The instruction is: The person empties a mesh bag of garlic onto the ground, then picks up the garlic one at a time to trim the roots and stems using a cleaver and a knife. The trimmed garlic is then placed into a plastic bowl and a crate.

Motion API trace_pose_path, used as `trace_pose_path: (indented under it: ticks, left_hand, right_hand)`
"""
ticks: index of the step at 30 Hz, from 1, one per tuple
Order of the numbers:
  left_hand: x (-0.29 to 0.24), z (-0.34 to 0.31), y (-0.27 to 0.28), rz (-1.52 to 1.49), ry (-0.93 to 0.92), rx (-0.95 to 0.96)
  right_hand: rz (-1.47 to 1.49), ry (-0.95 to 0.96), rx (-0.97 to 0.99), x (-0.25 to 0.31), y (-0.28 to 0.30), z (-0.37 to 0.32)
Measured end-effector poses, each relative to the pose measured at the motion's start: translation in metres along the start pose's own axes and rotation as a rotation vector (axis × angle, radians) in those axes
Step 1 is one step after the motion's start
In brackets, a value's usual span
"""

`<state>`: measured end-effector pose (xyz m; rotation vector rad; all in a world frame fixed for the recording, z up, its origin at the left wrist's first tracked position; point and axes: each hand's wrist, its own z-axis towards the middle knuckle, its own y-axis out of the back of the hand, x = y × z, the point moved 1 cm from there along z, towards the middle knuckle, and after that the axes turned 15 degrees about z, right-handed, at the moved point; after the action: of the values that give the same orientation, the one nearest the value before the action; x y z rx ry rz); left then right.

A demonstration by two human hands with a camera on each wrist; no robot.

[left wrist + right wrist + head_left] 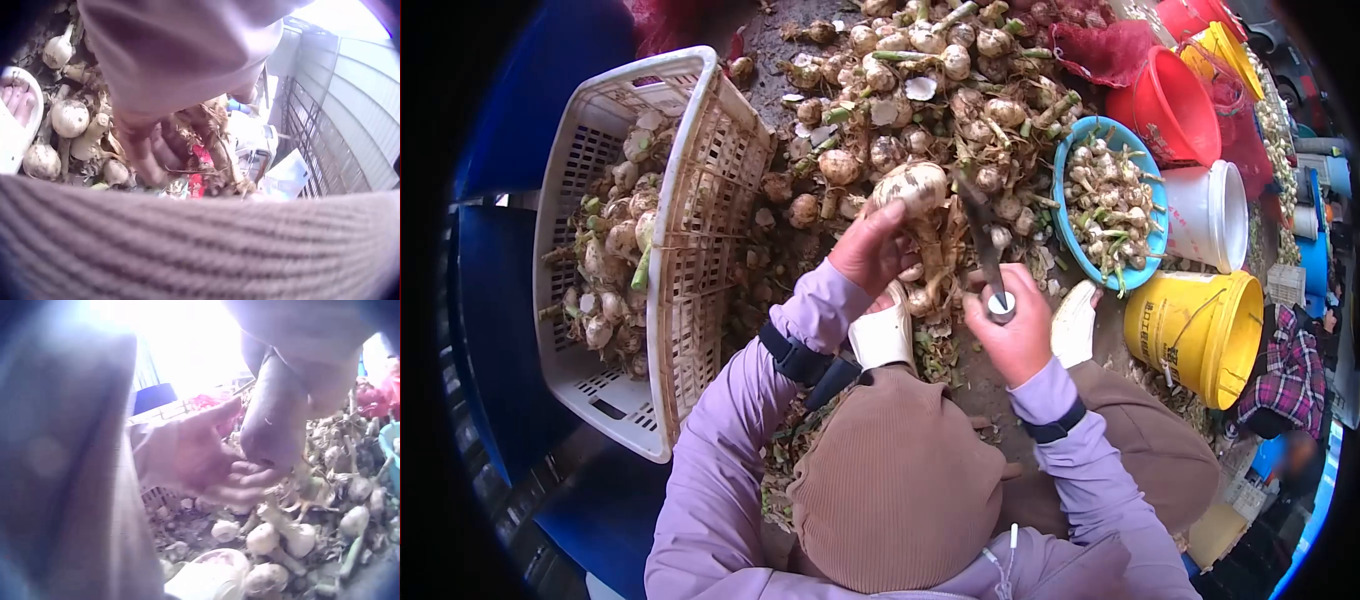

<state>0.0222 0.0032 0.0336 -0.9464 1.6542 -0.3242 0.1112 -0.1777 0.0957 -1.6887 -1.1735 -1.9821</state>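
A person sits over a heap of pale, muddy bulbs (920,90) with green stalks. Their left hand (875,250) holds one large bulb (915,185) just below its head, the stalk hanging down past the fingers. Their right hand (1012,335) grips a knife (985,245) in a fist, blade pointing up and away beside that bulb's stalk. In the right wrist view the left hand (200,456) shows curled fingers above loose bulbs (275,537). In the left wrist view, the left hand's fingers (150,153) curl among dry husks, with bulbs (69,117) lying to the left.
A white slatted basket (700,130) holding bulbs stands tilted at the left. At the right are a blue bowl (1062,170) of trimmed bulbs, a red bucket (1170,100), a white bucket (1215,215) and a yellow bucket (1200,330). Peelings cover the ground around white slippers (885,335).
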Motion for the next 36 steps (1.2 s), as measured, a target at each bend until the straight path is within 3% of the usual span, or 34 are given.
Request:
trace_pose_path:
  ticks: [1,2,4,5,7,10,15,26,28,29,30,32,33,34,36]
  left_hand:
    - [-0.007,0.0,0.007,0.006,-0.085,0.06]
    - [-0.014,-0.004,0.011,0.134,-0.161,0.043]
    - [-0.017,-0.007,0.026,0.446,-0.268,0.019]
    - [-0.019,-0.011,0.026,0.576,-0.155,-0.039]
    - [-0.023,-0.015,0.023,0.604,-0.172,-0.04]
    - [-0.025,-0.02,0.017,0.674,-0.217,-0.068]
    - [-0.026,-0.026,0.007,0.799,-0.297,-0.098]
    - [-0.041,-0.043,-0.015,1.044,-0.511,-0.138]
    - [-0.051,-0.048,-0.018,1.258,-0.364,0.062]
    - [-0.048,-0.056,-0.015,1.05,-0.422,0.105]
    - [-0.062,-0.063,-0.025,1.145,-0.58,-0.003]
    - [-0.045,-0.06,-0.01,0.773,-0.303,-0.172]
    - [-0.042,-0.052,-0.008,0.723,-0.239,-0.158]
    - [-0.042,-0.047,-0.013,0.813,-0.232,-0.153]
    - [-0.046,-0.044,-0.021,1.102,-0.294,-0.049]
  right_hand:
    - [-0.056,0.081,-0.009,0.007,0.005,0.009]
    - [-0.099,0.004,0.041,0.021,0.014,0.016]
    - [-0.186,0.123,0.13,0.05,0.023,0.031]
    - [-0.187,0.121,0.124,0.057,0.024,0.039]
    - [-0.451,0.443,0.242,0.07,0.016,0.051]
    - [-0.485,0.479,0.276,0.074,0.006,0.055]
    - [-0.482,0.438,0.311,0.075,0.006,0.049]
    - [-0.463,0.449,0.149,0.053,0.007,0.049]
    - [-0.492,0.279,0.098,0.032,0.019,0.056]
    - [-0.574,0.057,0.067,0.017,0.038,0.068]
    - [-0.517,0.094,0.037,0.018,0.051,0.074]
    - [-0.304,0.027,0.024,0.032,0.046,0.062]
    - [-0.238,0.066,0.074,0.041,0.04,0.056]
    - [-0.162,0.109,0.135,0.048,0.027,0.054]
    - [0.094,0.369,0.163,0.058,-0.001,0.057]
